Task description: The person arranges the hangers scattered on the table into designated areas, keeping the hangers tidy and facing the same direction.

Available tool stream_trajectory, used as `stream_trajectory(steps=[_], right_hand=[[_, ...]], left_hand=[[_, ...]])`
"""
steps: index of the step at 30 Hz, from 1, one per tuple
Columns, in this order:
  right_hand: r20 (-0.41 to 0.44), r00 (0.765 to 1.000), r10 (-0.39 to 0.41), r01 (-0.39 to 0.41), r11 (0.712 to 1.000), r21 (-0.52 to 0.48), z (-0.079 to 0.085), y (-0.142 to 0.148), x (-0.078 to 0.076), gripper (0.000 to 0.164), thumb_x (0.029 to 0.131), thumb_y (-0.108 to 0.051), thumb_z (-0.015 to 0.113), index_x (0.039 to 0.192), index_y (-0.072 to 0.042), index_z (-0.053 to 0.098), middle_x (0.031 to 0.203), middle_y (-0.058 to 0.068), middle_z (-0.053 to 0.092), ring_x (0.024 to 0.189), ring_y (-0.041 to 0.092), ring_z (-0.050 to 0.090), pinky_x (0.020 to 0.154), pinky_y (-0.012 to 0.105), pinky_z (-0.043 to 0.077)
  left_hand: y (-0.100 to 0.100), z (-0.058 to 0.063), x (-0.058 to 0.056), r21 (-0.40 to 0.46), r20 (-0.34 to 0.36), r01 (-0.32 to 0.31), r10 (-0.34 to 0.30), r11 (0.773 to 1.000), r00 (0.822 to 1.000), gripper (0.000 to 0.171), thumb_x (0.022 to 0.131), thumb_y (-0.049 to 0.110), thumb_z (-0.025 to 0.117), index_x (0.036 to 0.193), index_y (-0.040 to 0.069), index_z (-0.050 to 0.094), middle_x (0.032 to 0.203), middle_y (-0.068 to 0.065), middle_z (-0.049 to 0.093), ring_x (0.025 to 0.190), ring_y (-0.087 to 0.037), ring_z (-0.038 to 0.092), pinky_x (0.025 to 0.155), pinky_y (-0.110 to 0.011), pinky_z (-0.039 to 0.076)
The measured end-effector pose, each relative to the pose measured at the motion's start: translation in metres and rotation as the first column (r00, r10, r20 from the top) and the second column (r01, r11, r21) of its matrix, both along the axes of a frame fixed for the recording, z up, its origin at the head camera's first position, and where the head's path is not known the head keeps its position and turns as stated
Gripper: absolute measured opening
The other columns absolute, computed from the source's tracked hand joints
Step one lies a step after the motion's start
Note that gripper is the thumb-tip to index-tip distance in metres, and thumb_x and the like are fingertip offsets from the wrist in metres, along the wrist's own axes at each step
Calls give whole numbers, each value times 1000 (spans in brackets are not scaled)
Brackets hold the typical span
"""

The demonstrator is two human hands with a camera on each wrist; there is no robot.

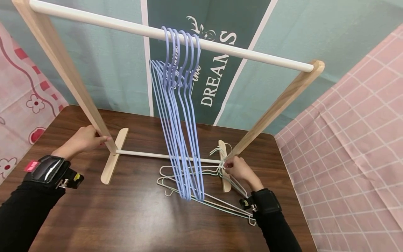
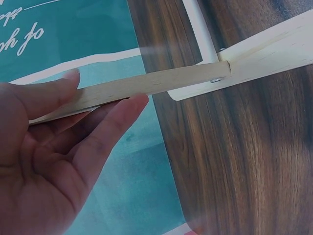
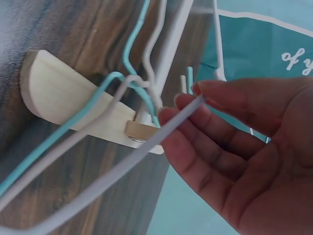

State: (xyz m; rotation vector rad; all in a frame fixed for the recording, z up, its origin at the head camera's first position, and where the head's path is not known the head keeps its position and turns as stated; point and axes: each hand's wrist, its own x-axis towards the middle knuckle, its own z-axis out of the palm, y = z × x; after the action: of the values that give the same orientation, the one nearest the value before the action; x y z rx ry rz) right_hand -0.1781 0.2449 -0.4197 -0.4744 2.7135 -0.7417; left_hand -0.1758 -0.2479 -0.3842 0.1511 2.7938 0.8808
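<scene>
Blue hangers [image 1: 177, 140], right grip [image 1: 240, 169] pinching pale hanger [image 3: 122, 168] at fingertips [image 3: 170, 118], left grip [image 1: 84, 140] pinching post [image 1: 74, 84]

Black sleeves [image 1: 33, 211] meet black wristbands [image 1: 267, 201], one red-tagged

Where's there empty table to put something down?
The table is bare in front, between the left sleeve and pale hangers. Behind the low bar, it's bare from the rack's left foot to the blue hangers. It's crowded around the rack's right foot, where the right hand pinches a pale hanger.

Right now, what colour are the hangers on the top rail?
The hangers are lavender-blue, best seen in the head view.
</scene>
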Motion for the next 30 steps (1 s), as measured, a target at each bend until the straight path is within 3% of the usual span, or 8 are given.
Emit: stream_trajectory(steps=[6, 14, 21, 30], right_hand=[[60, 998, 38, -36, 999, -27, 13, -1, 2, 9, 79, 5, 59, 80, 0, 67, 63, 1, 57, 51, 11, 45, 52, 27, 37], [69, 991, 114, -111, 993, -50, 21, -1, 4, 10, 79, 4, 61, 72, -2, 65, 55, -2, 52, 44, 10, 44, 46, 26, 38], [113, 986, 124, -117, 991, -66, 29, -1, 9, 11, 79, 3, 64, 73, -5, 67, 60, 9, 60, 49, 24, 56, 48, 28, 45], [124, 983, 132, -124, 989, -76, 33, -1, 14, 7, 79, 4, 64, 77, -2, 68, 63, 2, 60, 55, 33, 59, 47, 27, 46]], left_hand=[[-1, 1, 2, 5, 1, -1, 1, 1000, 1000, 39, 92, 21, 55, 99, -17, 55, 67, -7, 62, 61, -17, 59, 52, -31, 43], [-2, 2, 3, 1, 0, 2, -2, 1000, 1000, 40, 92, 21, 55, 100, -18, 55, 67, -7, 62, 61, -18, 60, 52, -31, 43], [-2, 1, 2, 1, -10, 8, -8, 1000, 1000, 40, 92, 22, 55, 100, -17, 55, 67, -6, 61, 60, -15, 58, 52, -31, 43], [0, 1, 3, -1, -18, 9, -9, 1000, 1000, 37, 92, 21, 55, 97, -16, 56, 65, -4, 60, 58, -14, 56, 52, -31, 41]])
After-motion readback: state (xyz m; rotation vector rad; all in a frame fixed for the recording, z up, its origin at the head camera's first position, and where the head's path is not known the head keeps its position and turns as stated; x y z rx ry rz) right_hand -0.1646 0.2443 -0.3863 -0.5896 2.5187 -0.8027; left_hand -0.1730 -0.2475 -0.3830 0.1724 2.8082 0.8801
